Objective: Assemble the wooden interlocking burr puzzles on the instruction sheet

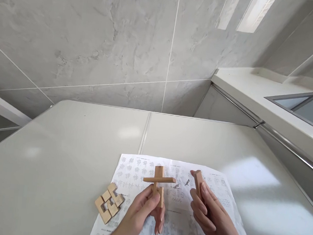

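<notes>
My left hand [145, 209] is closed round the lower end of a small wooden cross assembly [158, 181], an upright notched bar with a thin bar crossing it. It holds the assembly above a printed instruction sheet [180, 222]. My right hand [210, 213] grips a single wooden bar piece [198, 181] between thumb and fingers, a short way right of the cross and apart from it. A cluster of several interlocked wooden pieces [109, 202] lies flat at the sheet's left edge, left of my left hand.
The sheet lies on a pale grey table [73, 154] with a seam down its middle. A grey tiled wall [110, 47] stands behind. At the right, a white counter [257, 93] holds a recessed sink [308, 107].
</notes>
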### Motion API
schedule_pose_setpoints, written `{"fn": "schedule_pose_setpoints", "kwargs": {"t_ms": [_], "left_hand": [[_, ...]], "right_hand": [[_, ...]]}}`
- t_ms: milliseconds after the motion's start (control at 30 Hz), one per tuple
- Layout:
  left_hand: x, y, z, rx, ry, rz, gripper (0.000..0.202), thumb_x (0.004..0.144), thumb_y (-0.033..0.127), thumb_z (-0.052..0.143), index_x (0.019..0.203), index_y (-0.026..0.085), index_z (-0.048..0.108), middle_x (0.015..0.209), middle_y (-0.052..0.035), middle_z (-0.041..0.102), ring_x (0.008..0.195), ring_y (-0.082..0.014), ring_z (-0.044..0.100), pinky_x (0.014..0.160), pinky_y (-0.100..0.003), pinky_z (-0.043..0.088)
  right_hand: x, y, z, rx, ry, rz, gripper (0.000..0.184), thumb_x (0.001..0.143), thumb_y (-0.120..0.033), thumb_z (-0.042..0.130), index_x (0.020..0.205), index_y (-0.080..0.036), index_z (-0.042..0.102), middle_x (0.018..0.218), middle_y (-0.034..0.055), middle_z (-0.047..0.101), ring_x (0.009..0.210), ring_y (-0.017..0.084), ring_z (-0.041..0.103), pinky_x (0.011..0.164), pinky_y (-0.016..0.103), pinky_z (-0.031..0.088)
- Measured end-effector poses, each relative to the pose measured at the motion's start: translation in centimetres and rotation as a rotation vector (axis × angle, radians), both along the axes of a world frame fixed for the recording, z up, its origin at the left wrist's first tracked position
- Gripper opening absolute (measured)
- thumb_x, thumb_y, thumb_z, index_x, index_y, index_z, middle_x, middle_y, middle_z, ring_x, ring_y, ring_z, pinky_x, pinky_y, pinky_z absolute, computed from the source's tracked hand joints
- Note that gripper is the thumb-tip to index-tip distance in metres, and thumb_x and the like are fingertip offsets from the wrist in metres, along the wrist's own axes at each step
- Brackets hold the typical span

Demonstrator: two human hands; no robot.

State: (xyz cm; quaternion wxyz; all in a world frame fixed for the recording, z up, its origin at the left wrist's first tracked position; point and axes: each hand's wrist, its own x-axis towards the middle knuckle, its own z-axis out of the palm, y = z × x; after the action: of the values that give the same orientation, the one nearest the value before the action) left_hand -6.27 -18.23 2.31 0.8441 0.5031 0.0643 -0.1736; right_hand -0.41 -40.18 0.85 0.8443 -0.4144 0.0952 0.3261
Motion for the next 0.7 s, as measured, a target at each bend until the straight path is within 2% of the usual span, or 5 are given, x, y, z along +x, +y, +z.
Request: {"fn": "schedule_pose_setpoints", "kwargs": {"t_ms": [100,267,433,600,700], "left_hand": [[0.0,0.0,-0.3,-0.068,0.037,-0.01,0.041,0.105,0.056,0.066,0.092,0.018,0.059,0.074,0.0006,0.061,0.054,-0.0103,0.056,0.055,-0.024,0.05],[0.0,0.0,-0.6,-0.179,0.109,-0.049,0.039,0.104,0.054,0.069,0.092,0.018,0.061,0.07,0.0013,0.058,0.056,-0.0111,0.054,0.062,-0.026,0.048],[-0.3,0.0,-0.9,-0.141,0.073,-0.104,0.038,0.108,0.05,0.063,0.088,0.018,0.059,0.068,0.0004,0.056,0.063,-0.0133,0.051,0.07,-0.028,0.045],[-0.5,-0.1,-1.0,-0.078,0.022,-0.158,0.036,0.11,0.049,0.058,0.095,0.017,0.062,0.07,-0.0002,0.055,0.065,-0.015,0.052,0.072,-0.031,0.045],[-0.5,-0.1,-0.8,-0.031,0.019,-0.199,0.038,0.11,0.053,0.058,0.098,0.017,0.062,0.07,-0.0012,0.056,0.066,-0.0163,0.052,0.072,-0.032,0.045]], "right_hand": [[-0.1,0.2,0.5,-0.018,-0.036,-0.007,0.033,0.104,-0.055,0.071,0.106,-0.024,0.062,0.064,-0.011,0.032,0.053,0.007,0.009,0.049,0.021,0.018],[-0.3,0.2,1.4,-0.011,-0.091,0.015,0.039,0.098,-0.055,0.077,0.087,-0.022,0.059,0.075,-0.0056,0.046,0.052,0.006,0.023,0.05,0.022,0.029],[-0.7,-0.4,0.9,0.026,-0.137,0.184,0.035,0.103,-0.058,0.069,0.105,-0.024,0.062,0.074,-0.0072,0.054,0.037,0.002,0.035,0.036,0.017,0.027],[-1.0,-0.7,-0.4,0.146,-0.179,0.324,0.041,0.108,-0.054,0.064,0.134,-0.023,0.058,0.07,-0.0057,0.059,0.04,0.007,0.055,0.04,0.016,0.037],[-1.1,-0.6,-0.1,0.133,-0.197,0.379,0.043,0.108,-0.057,0.064,0.132,-0.021,0.062,0.069,-0.0042,0.059,0.044,0.008,0.059,0.042,0.015,0.038]]}}
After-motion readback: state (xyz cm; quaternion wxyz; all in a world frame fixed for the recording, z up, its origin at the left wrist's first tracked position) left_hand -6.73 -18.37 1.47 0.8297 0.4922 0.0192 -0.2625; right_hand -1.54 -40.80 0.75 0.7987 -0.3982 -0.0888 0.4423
